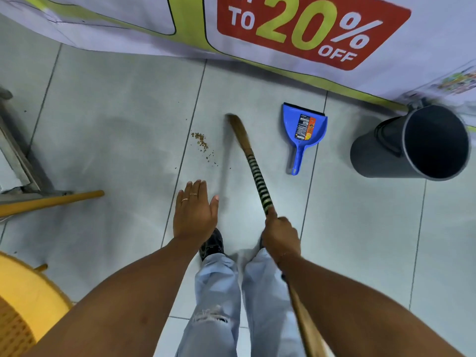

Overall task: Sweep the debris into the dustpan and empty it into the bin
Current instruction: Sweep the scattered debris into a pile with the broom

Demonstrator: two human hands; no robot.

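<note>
A small pile of brown debris point(201, 140) lies on the pale tiled floor, with a few crumbs scattered towards the lower right. My right hand point(281, 235) grips a broom point(253, 166) by its black-and-white banded handle; the brown bristle end is blurred, just right of the debris. A blue dustpan point(304, 130) lies flat on the floor right of the broom, handle pointing towards me. The grey bin point(412, 145) stands at the far right, its dark mouth showing. My left hand point(195, 212) hovers flat, fingers together, holding nothing.
A large sale banner point(296, 29) covers the wall ahead. A metal frame point(18, 161) and a wooden stick point(51, 200) lie at the left. A yellow plastic chair point(23, 300) sits at the lower left. My legs and a black shoe point(212, 244) are below my hands.
</note>
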